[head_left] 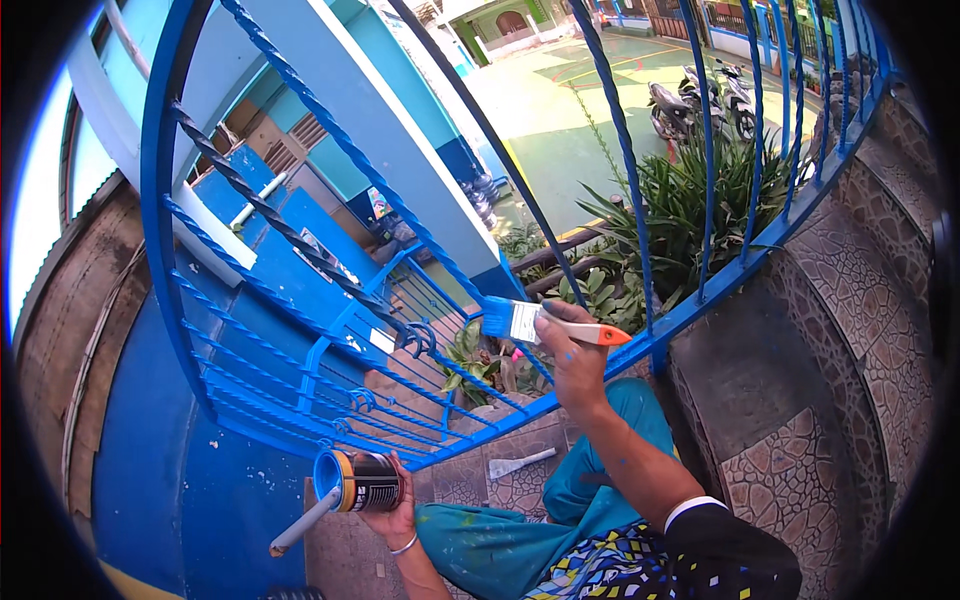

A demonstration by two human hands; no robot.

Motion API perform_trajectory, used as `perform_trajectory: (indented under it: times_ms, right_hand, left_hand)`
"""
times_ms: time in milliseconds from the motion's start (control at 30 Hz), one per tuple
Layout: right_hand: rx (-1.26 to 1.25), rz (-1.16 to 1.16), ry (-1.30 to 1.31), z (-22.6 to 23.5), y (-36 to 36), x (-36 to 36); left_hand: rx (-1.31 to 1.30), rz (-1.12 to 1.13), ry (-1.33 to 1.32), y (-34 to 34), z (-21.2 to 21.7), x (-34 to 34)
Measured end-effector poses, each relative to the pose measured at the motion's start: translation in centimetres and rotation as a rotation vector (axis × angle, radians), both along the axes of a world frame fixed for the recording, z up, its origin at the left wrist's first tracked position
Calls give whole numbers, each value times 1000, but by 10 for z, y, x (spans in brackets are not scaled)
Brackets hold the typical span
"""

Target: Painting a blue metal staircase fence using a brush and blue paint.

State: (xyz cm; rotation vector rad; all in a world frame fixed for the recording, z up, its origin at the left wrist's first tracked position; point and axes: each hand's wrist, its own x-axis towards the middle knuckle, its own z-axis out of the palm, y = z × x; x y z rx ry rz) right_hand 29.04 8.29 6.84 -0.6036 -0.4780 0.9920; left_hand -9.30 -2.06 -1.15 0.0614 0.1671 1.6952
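Two hands busy. Right hand point(578, 362) fingers clamped on paintbrush point(540, 324), blue bristles against a bar of the blue railing point(330, 330). Left hand point(392, 512) fingers wrapped round tilted paint can point(358, 482), low by the knee; stir stick point(303, 523) pokes from its mouth. Scraper point(520, 463) lies on the stone floor point(860, 330).

Bright daylight, sharp focus, strong fisheye bending, dark rim.

Railing point(330, 300) ahead, running left to right along the edge of the tiled floor point(860, 330). Right hand point(575, 360) with paintbrush point(545, 323) just before the bars. Left hand point(390, 510) lower left, paint can point(360, 482) in it, stick point(305, 520) in the can. Scraper point(520, 463) on floor between the 2 hands. Plants point(680, 210), motorbikes point(700, 100) beyond railing.
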Motion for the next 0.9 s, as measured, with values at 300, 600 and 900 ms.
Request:
perform_trajectory:
  times_ms: [300,600,900]
  right_hand:
    - [213,-395,-529,71,8,-3]
    - [616,-230,-183,195,25,-10]
    - [253,-287,-179,125,23,8]
  left_hand:
    - [-9,11,-7,-2,10,12]
    - [7,17,72,1,5,12]
    - [-19,28,-29,-3,6,9]
